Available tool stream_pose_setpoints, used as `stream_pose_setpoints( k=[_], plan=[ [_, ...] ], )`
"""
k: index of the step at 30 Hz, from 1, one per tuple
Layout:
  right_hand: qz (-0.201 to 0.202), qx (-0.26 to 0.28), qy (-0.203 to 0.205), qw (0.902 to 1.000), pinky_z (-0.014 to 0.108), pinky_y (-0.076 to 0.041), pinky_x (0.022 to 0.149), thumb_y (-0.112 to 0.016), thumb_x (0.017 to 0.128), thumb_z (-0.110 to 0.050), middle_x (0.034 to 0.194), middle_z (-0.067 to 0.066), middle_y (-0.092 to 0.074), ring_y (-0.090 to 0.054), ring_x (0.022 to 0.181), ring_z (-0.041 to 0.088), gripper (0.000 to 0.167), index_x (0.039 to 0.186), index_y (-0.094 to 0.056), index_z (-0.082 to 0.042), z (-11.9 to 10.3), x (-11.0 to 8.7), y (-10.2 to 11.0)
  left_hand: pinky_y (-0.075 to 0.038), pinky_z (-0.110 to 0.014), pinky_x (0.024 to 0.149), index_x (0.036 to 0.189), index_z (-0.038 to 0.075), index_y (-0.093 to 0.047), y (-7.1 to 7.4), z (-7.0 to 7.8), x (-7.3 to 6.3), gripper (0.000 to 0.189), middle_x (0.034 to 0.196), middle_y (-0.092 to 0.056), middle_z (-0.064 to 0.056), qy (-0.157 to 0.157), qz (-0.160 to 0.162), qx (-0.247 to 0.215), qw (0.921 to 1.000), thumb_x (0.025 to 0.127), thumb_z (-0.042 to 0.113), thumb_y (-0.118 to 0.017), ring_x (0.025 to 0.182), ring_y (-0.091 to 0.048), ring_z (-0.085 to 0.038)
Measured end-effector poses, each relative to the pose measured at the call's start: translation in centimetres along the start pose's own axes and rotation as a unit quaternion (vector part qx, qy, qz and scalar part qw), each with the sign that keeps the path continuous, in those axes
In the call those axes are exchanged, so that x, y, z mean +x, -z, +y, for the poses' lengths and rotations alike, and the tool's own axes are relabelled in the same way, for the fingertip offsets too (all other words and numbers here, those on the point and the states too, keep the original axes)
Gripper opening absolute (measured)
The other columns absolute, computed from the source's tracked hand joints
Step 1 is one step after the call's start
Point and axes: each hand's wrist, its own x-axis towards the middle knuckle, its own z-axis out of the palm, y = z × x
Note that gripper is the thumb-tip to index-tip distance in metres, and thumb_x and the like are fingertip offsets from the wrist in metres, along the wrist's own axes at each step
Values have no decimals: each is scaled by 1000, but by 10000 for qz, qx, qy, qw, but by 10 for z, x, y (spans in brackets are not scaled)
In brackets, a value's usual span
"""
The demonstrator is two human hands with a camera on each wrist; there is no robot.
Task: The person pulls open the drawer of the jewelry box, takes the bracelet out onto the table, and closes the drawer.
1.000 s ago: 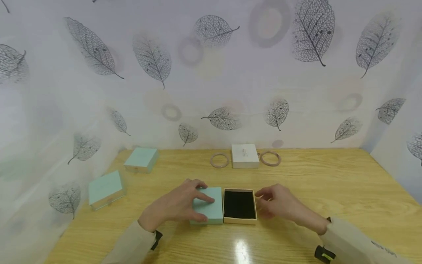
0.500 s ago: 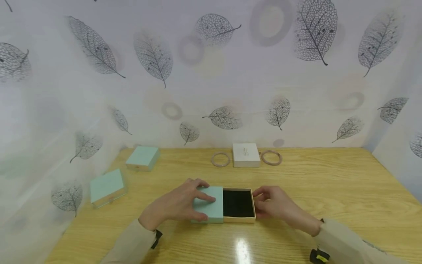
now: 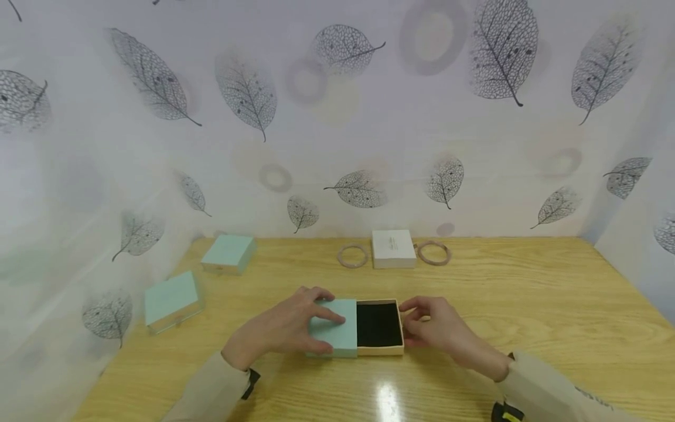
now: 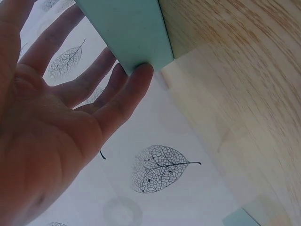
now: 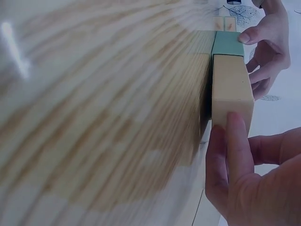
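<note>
In the middle of the table, a mint-green box sleeve (image 3: 340,331) lies with its cream drawer (image 3: 381,351) sticking out to the right. Inside the drawer is a black pad (image 3: 378,324). My left hand (image 3: 282,322) holds the sleeve across its top, with the thumb on the near side and other fingers at the far side. In the left wrist view, the thumb tip rests on the sleeve's green side (image 4: 136,37). Fingertips of my right hand (image 3: 440,329) press against the drawer's end face (image 5: 223,108); no curl around it shows.
Two more mint-green boxes, one nearer (image 3: 171,299) and one farther back (image 3: 228,252), stand at the left. A white box (image 3: 393,249) sits near the back wall, with a ring-shaped bangle (image 3: 339,259) to its left and another bangle (image 3: 448,258) to its right.
The drawer has slid left, so less of it shows outside the sleeve. My right hand has moved left along with it, while the left hand keeps its place on the sleeve.
</note>
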Motion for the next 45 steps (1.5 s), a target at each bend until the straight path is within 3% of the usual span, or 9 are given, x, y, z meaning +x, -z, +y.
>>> stream_pose_setpoints(
  k=[16,45],
  plan=[
    [-159,323,107,9993,32,-64,75,-59,95,7,95,13,-64,-69,82,18,37,131,-56,12,-3,-2,-5,-49,-51,109,128,30,-73,-3,-2,0,47,149,-52,-9,13,1,-45,10000,84,41,-83,132,-49,-30],
    [-209,437,185,9987,36,-65,76,-59,95,7,98,16,-61,-69,82,18,38,132,-55,14,-5,3,-15,-48,-51,110,128,29,-73,-2,0,0,46,149,-52,-10,28,16,-56,10000,84,40,-83,133,-48,-31]
  ],
)
